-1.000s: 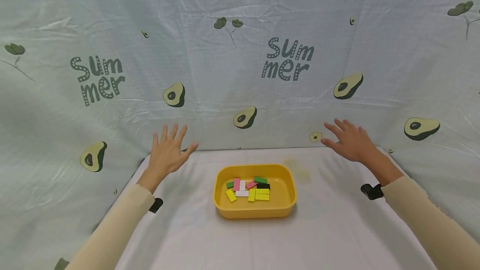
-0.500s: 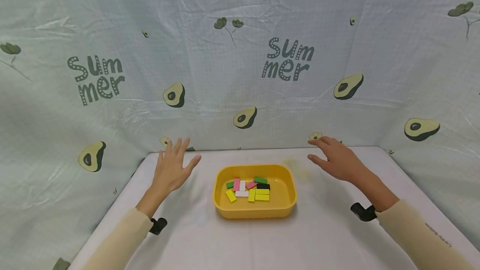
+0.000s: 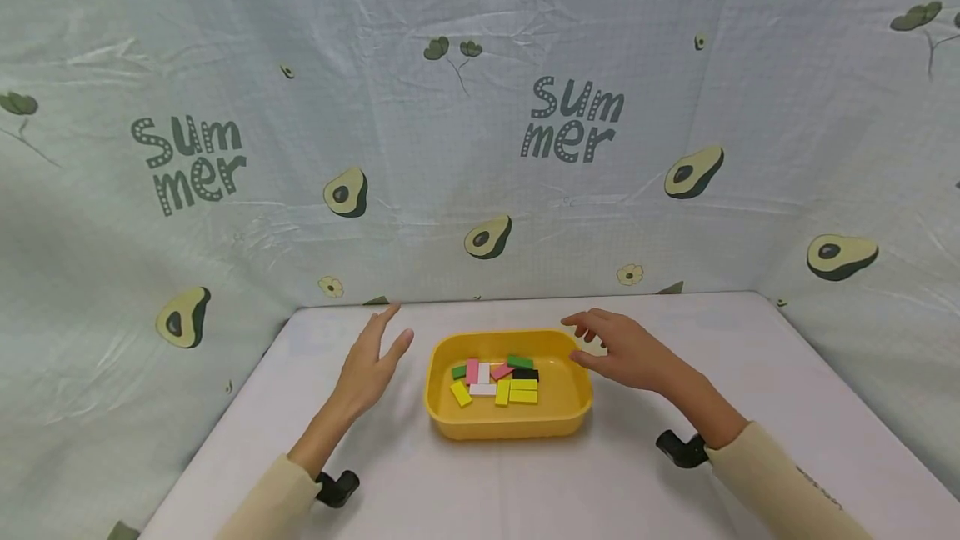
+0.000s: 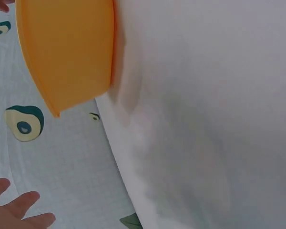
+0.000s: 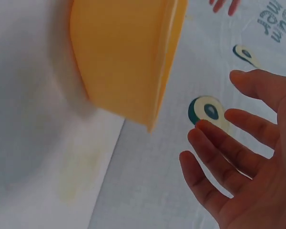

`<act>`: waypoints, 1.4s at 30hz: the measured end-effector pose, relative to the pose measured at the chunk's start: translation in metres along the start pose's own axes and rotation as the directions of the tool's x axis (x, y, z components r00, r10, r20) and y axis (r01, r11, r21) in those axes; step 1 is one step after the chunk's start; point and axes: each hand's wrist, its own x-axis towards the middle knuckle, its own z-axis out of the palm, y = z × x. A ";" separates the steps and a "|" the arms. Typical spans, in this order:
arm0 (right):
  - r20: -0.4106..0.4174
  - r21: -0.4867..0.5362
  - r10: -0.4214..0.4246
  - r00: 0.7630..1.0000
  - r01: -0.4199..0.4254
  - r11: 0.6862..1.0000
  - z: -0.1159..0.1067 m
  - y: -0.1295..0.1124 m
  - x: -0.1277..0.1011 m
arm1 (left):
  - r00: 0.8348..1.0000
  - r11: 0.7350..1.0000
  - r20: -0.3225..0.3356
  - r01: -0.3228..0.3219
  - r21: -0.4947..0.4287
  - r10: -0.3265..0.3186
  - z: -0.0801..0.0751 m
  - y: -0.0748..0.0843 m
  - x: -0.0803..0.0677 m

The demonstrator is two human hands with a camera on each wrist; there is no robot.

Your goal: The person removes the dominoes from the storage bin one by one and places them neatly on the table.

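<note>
In the head view a yellow plastic tray point(image 3: 510, 427) sits on the white table, with several small flat blocks lying inside: yellow point(image 3: 523, 397), white point(image 3: 483, 390), pink point(image 3: 472, 371), green point(image 3: 520, 362) and black point(image 3: 526, 375). My left hand point(image 3: 367, 369) is held to the left of the tray, fingers extended and thumb spread, holding nothing. On the other side, my right hand point(image 3: 626, 348) reaches over the tray's right rim with loosely bent fingers. Its palm and fingers point(image 5: 219, 157) show nothing held in the right wrist view.
The white tabletop point(image 3: 480, 490) runs back to a hanging cloth point(image 3: 420, 132) printed with avocados and lettering. Cloth also borders both sides. Each wrist carries a small black camera, the left one point(image 3: 337, 488) and the right one point(image 3: 681, 448).
Both hands have come down and inward toward the tray, the right one now overlapping its right edge. The tray and blocks stay where they were.
</note>
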 end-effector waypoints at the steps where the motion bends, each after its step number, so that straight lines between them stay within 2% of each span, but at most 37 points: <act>1: 0.011 0.015 -0.007 1.000 0.007 1.000 0.003 -0.001 0.001 | 1.000 0.999 0.000 0.005 -0.036 -0.005 0.002 0.001 0.000; 5: 0.058 0.061 -0.029 0.998 0.025 0.998 0.013 -0.005 0.007 | 0.999 0.986 0.013 0.046 -0.163 -0.045 0.010 0.004 0.000; 9: 0.126 0.077 -0.032 0.992 0.023 0.997 0.024 -0.009 0.014 | 0.994 0.959 0.037 0.111 -0.260 -0.105 0.019 0.006 0.000; 12: 0.178 0.090 -0.034 0.983 0.018 0.996 0.031 -0.013 0.019 | 0.985 0.907 0.071 0.172 -0.383 -0.157 0.026 0.006 0.001; 17: 0.231 0.111 -0.055 0.971 0.030 0.993 0.041 -0.022 0.029 | 0.965 0.787 0.114 0.258 -0.560 -0.235 0.040 0.006 0.002; 20: 0.260 0.116 -0.077 0.962 0.048 0.992 0.048 -0.027 0.033 | 0.954 0.748 0.134 0.295 -0.595 -0.270 0.048 0.009 0.001; 25: 0.275 0.103 -0.075 0.958 0.048 0.993 0.055 -0.031 0.037 | 0.937 0.702 0.187 0.345 -0.623 -0.295 0.060 0.014 0.002; 27: 0.280 0.103 -0.050 0.959 0.022 0.994 0.057 -0.032 0.037 | 0.934 0.693 0.205 0.355 -0.628 -0.293 0.063 0.015 0.003; 34: 0.315 0.121 -0.001 0.949 -0.039 0.992 0.064 -0.035 0.041 | 0.917 0.633 0.247 0.395 -0.666 -0.313 0.071 0.011 0.005; 38: 0.320 0.118 0.021 0.947 -0.061 0.991 0.067 -0.036 0.041 | 0.907 0.613 0.280 0.418 -0.670 -0.313 0.075 0.006 0.007; 42: 0.317 0.096 0.035 0.948 -0.069 0.993 0.070 -0.037 0.042 | 0.904 0.596 0.301 0.426 -0.681 -0.302 0.078 0.002 0.008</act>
